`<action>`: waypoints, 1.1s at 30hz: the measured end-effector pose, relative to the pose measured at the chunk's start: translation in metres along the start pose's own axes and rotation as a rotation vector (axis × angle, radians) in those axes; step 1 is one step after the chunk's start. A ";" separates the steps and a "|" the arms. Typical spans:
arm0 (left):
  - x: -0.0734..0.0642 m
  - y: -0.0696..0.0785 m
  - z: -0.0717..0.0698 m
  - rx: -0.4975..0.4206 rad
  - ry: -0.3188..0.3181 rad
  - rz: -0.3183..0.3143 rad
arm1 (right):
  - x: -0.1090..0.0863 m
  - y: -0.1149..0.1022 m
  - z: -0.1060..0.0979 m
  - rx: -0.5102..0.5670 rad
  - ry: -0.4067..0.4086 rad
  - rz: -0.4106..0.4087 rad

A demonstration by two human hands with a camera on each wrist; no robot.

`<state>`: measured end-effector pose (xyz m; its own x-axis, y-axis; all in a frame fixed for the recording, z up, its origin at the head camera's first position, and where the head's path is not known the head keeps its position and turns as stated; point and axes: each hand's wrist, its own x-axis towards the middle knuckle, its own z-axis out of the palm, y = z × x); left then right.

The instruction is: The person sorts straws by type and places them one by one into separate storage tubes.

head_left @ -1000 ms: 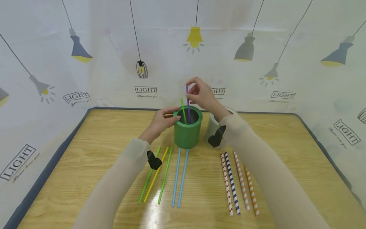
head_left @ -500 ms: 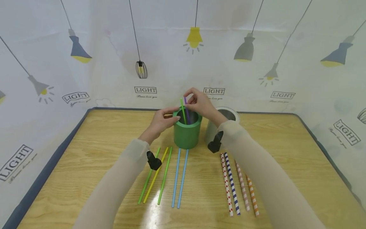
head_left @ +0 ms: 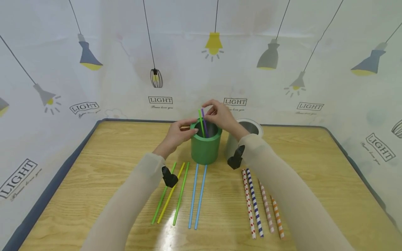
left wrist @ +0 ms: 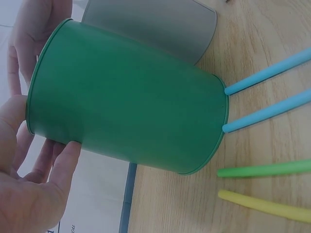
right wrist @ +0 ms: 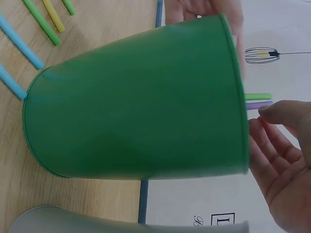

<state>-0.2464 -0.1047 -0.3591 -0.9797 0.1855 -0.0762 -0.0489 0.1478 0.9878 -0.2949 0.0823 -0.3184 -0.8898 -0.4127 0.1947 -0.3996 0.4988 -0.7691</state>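
Note:
My left hand holds the left rim of a green bucket, thumb and fingers spread about its edge. Inside the bucket a light green straw leans, its top poking above the rim. Beside it a purple straw stands in the bucket, and my right hand pinches it near its top. In the right wrist view the right thumb lies at the tip of the purple straw. The lower ends of both straws are hidden by the bucket wall.
A grey-white bucket stands to the right, partly behind my right wrist. On the table in front lie green straws, a yellow straw and two blue straws. Several patterned paper straws lie further right. A printed curtain hangs behind.
My right hand has come down with the purple straw, which now sits lower in the green bucket and tilts closer to the green straw. The left hand stays at the rim.

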 end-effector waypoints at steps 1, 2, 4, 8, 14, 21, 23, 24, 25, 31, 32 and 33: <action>0.000 0.000 0.000 0.001 0.000 0.001 | 0.000 0.000 -0.001 0.006 -0.002 0.008; 0.000 0.000 0.000 0.002 0.001 0.002 | 0.000 -0.001 -0.003 0.017 -0.006 0.015; 0.000 0.000 0.000 0.005 0.003 0.003 | -0.001 -0.002 -0.006 0.043 -0.016 0.029; 0.000 -0.001 0.000 0.007 0.006 0.011 | -0.007 -0.005 -0.016 0.074 -0.056 0.020; -0.001 -0.001 0.000 0.010 0.009 0.022 | -0.031 -0.010 -0.031 0.039 -0.170 -0.010; 0.000 -0.002 0.001 0.012 0.000 0.018 | -0.062 -0.009 -0.038 0.020 -0.334 -0.079; 0.000 -0.002 0.002 0.011 -0.002 0.016 | -0.071 -0.005 -0.037 0.011 -0.369 -0.101; 0.000 -0.002 0.002 0.008 -0.003 0.016 | -0.075 -0.002 -0.036 0.003 -0.373 -0.113; -0.001 -0.002 0.002 0.006 -0.004 0.016 | -0.080 0.000 -0.034 0.000 -0.373 -0.120; -0.008 0.008 0.003 -0.006 -0.028 0.013 | -0.100 0.016 -0.016 0.026 -0.377 -0.121; -0.008 0.009 0.002 -0.011 -0.030 0.013 | -0.102 0.019 -0.012 0.042 -0.388 -0.109; -0.008 0.009 0.002 -0.016 -0.031 0.013 | -0.105 0.022 -0.007 0.054 -0.399 -0.093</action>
<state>-0.2385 -0.1026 -0.3495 -0.9738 0.2169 -0.0677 -0.0400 0.1298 0.9907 -0.2124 0.1421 -0.3513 -0.6908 -0.7227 0.0215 -0.4529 0.4093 -0.7920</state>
